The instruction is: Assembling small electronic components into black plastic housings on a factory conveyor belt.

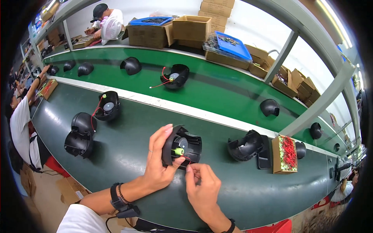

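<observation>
My left hand (158,165) grips a round black plastic housing (195,148) above the workbench, fingers behind its rim and thumb at its lower inside edge. Inside the housing sit a grey round part (182,143) and a yellow-green plug-like piece (178,151). A thin red wire (187,158) runs from that piece toward the lower edge. Close below, my right hand (204,186) has thumb and forefinger pinched together at the wire; its end is hidden by the fingers.
Left on the dark green bench (128,147) lie a wired housing (108,106) and black shells (79,139). To the right are another shell (245,145), a phone (264,157) and a box of red-wired parts (285,154). Shells sit on the green conveyor (217,95); co-workers (107,19) sit beyond.
</observation>
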Motion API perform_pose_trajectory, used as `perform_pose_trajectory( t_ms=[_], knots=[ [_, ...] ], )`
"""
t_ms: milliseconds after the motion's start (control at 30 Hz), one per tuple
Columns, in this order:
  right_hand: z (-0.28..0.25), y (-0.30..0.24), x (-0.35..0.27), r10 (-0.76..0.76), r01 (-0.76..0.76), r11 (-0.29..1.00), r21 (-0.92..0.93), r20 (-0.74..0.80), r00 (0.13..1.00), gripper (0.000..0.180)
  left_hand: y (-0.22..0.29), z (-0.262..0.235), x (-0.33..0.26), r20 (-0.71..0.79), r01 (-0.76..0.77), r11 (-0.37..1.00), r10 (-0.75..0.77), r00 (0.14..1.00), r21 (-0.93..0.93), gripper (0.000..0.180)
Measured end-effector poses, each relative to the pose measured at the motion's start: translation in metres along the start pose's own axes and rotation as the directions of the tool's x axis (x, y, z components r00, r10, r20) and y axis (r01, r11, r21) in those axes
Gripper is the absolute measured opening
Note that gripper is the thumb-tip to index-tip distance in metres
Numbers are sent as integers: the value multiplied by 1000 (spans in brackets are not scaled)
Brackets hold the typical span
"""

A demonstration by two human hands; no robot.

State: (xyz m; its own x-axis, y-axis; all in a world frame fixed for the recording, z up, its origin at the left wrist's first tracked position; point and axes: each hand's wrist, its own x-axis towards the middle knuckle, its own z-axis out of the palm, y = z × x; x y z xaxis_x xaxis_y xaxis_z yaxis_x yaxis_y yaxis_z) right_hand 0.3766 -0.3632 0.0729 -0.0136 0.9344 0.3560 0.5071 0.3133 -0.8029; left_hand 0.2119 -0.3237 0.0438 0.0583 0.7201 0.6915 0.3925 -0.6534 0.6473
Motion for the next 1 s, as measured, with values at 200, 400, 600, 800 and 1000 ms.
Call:
perform_pose_trajectory(
  t_ms=[200, 400, 600, 800, 1000],
  knots=[
    [8, -2, -13, -328, 295, 875, -384, -20, 945, 8, 32, 28, 11, -191, 353, 797, -493, 849, -490, 63],
    [26, -27, -30, -329, 394, 809, -437, 220, 918, 27, 19, 15, -2, 150, 553, 232, -815, 560, -800, 47],
    [-43, -30, -10, -256, 325, 944, -63, 484, 837, 24, 3, 13, 12, 345, 615, 108, -746, 569, -781, 55],
    [-178, 112, 238, -321, 374, 680, -630, 202, 925, 67, 6, -31, 47, 301, 688, 681, -621, 724, -249, 52],
    [-257, 289, 303, 301, 8, 204, -979, 70, 951, 96, 4, -44, 68, 565, 752, 646, -672, 479, 131, 60]
  ],
)
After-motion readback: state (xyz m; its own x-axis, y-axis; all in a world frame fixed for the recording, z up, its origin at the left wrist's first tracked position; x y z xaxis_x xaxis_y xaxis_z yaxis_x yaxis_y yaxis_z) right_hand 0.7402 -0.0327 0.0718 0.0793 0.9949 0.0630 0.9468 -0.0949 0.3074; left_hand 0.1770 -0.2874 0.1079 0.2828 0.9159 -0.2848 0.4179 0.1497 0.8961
